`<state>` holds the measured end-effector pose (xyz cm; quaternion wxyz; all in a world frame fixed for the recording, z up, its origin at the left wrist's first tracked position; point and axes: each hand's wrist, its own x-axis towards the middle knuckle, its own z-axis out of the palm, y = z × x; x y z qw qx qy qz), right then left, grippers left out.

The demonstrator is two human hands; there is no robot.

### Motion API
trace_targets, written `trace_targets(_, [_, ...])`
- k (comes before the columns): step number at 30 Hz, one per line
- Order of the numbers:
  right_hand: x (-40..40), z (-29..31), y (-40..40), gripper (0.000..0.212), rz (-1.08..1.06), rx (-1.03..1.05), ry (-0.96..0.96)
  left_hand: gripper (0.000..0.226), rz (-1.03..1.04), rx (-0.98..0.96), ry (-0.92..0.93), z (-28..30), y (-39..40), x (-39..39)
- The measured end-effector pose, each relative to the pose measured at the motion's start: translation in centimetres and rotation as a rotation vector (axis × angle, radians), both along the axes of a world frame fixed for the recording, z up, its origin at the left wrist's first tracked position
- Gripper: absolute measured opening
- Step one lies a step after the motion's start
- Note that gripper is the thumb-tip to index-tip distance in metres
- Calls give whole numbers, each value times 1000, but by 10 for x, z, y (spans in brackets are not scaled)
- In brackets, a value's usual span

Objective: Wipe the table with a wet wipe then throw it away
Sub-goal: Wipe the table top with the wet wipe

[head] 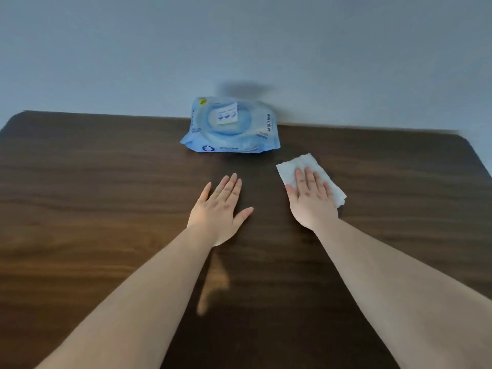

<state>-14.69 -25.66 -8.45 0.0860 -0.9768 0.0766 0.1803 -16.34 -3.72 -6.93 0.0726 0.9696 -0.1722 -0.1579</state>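
A white wet wipe (pixel 298 166) lies spread flat on the dark wooden table (pixel 106 182), right of centre. My right hand (pixel 311 198) presses flat on top of it, fingers straight and close together, covering its near half. My left hand (pixel 222 206) rests palm down on the bare wood to the left of the wipe, fingers extended, holding nothing. A light blue pack of wet wipes (pixel 230 126) with a closed round lid sits at the table's far edge, just beyond both hands.
A plain pale wall (pixel 239 43) stands right behind the table's far edge. The table's rounded far corners show at left and right. No bin is in view.
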Motion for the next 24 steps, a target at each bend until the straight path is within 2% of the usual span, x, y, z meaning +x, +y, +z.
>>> trace_targets(8, [-20,0,-169,59,-273,-36,-58,71,-244,-71,-39,-6,-176,19])
trace_targets(12, [-30,3,-254,60,-411,-82,-43,73,-342,-38,-25,-12,-251,23])
trace_targets(18, [-47,4,-336,60,-491,-92,-24,76,-330,15,-146,-25,-272,15])
trace_targets(24, [-40,6,-346,60,-475,-64,-65,75,-316,6,-127,-18,-268,26])
